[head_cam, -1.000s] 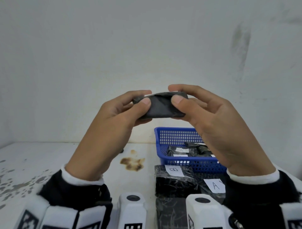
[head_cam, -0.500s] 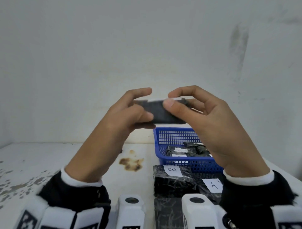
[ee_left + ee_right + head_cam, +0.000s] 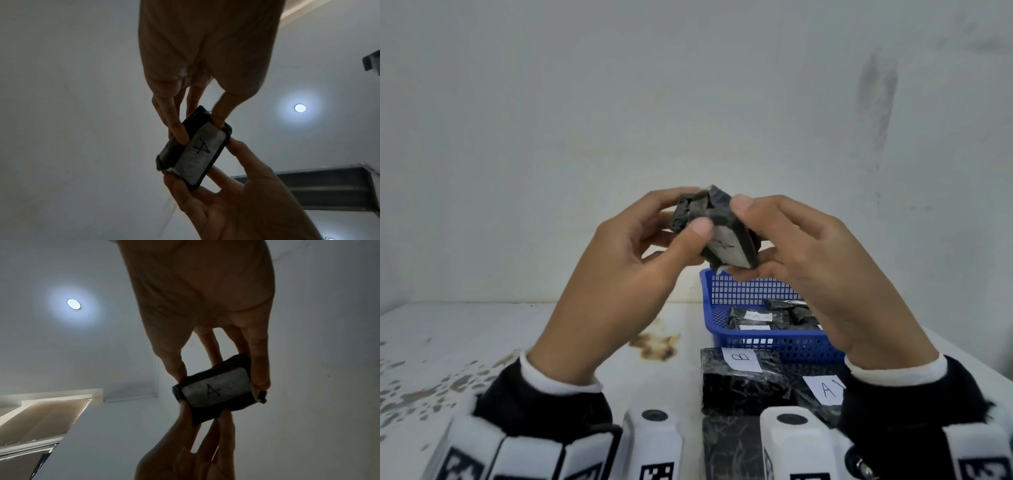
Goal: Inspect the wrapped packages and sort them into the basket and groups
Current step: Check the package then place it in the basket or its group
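My two hands lift a black wrapped package (image 3: 717, 228) above the desk (image 3: 482, 342).
My left hand (image 3: 616, 284) and right hand (image 3: 822, 270) pinch its ends, label "A" facing me; the blue basket (image 3: 753, 339) sits below, holding other packages.

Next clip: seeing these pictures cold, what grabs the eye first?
First, the small black wrapped package raised in mid-air, pinched between the left hand and the right hand, its white label marked A plain in the right wrist view. Below it, the blue basket on the white table already holds wrapped packages, with packages labelled B and A lying just in front of it.
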Demonstrator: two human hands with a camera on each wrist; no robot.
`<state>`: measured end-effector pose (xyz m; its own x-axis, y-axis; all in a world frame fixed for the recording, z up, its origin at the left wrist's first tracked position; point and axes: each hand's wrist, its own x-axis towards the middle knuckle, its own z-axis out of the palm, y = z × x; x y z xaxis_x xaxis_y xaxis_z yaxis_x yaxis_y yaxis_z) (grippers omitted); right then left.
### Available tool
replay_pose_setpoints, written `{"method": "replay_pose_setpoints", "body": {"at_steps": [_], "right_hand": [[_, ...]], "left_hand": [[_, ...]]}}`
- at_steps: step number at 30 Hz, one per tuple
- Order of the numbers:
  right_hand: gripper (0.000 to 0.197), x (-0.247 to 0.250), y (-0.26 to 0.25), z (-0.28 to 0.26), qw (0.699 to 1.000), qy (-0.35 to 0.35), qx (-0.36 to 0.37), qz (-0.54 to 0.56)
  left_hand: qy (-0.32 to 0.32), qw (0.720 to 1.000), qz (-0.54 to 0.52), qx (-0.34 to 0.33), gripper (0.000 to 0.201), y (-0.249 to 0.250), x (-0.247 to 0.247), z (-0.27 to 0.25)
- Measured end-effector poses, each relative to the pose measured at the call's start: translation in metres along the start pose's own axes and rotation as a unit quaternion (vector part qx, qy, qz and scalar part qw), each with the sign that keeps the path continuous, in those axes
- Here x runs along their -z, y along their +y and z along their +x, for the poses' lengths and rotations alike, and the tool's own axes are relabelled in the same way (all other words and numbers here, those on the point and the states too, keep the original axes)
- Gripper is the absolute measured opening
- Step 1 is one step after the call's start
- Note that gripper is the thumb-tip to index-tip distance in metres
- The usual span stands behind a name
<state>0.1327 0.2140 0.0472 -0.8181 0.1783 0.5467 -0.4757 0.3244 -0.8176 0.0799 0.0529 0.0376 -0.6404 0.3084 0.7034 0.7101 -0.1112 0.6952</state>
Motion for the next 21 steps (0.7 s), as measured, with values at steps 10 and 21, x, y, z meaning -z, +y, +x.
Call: {"method": "replay_pose_setpoints", "body": {"at_steps": [10,21], "right_hand": [[0.036,0.0016,-0.0035,-0.0025,0.999,-0.040,0.014,0.003],[0.023,0.0014,-0.0006,-0.0035,0.998,-0.044,0.039,-0.010]], "left_hand": [[0.021,0.998,-0.055,-0.005,0.028,0.0049,0.0002,-0.0015],[0.042,0.994,-0.086,0.053,0.027,0.0075,-0.0023,-0.0038]]}}
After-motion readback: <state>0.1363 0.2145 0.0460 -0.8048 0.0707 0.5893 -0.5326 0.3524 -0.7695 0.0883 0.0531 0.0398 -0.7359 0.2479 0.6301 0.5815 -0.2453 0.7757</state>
